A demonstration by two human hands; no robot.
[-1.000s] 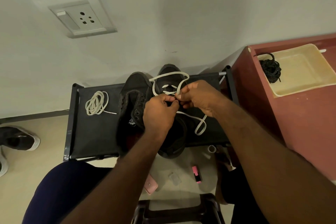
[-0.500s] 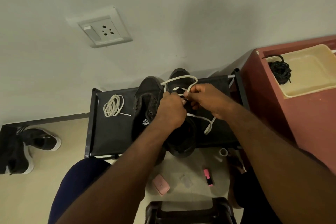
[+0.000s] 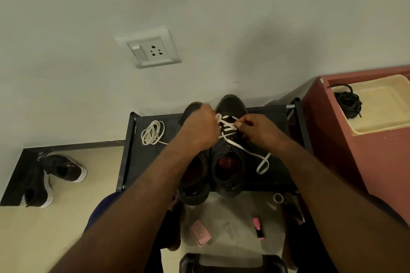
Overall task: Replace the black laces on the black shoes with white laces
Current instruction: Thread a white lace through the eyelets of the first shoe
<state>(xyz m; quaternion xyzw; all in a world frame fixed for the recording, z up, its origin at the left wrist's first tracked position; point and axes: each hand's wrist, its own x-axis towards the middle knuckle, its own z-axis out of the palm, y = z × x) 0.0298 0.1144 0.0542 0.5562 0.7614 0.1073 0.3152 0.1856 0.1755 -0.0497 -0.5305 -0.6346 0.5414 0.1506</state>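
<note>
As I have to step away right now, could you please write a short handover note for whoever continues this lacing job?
Left hand: grip on the white lace, though blurred.
Right hand: pinches the same lace above the shoe being laced.
Spare lace lies coiled on the rack; black laces sit bundled in the tray.
Done: black laces apparently removed; toe-end eyelets threaded.
Left: thread the remaining eyelets, then lace the other shoe with the spare lace.
</note>
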